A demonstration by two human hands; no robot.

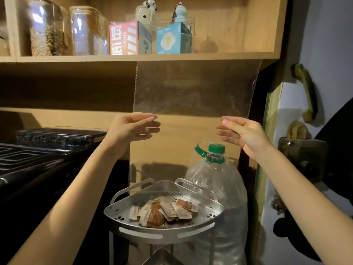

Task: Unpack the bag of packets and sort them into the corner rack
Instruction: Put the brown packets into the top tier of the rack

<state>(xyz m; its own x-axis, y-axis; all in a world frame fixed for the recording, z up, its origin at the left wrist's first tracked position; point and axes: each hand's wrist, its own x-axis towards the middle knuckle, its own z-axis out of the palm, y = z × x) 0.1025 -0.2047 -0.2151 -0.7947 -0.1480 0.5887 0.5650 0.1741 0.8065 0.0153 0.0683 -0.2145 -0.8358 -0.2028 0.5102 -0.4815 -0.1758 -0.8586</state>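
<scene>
I hold a clear plastic bag (194, 88) up in front of me, stretched flat and upside down with its mouth at the bottom; nothing shows inside it. My left hand (133, 127) pinches its lower left edge and my right hand (242, 132) pinches its lower right edge. Directly below, the silver corner rack (164, 232) has a top tray with a pile of several brown and white packets (162, 211). A lower tier of the rack (164, 257) is only partly visible.
A large clear plastic bottle (215, 188) with a green cap stands right behind the rack. A black stove (28, 159) lies to the left. Wooden shelves above carry glass jars (47, 29) and boxes (124, 39). A door with a lock (301, 155) is on the right.
</scene>
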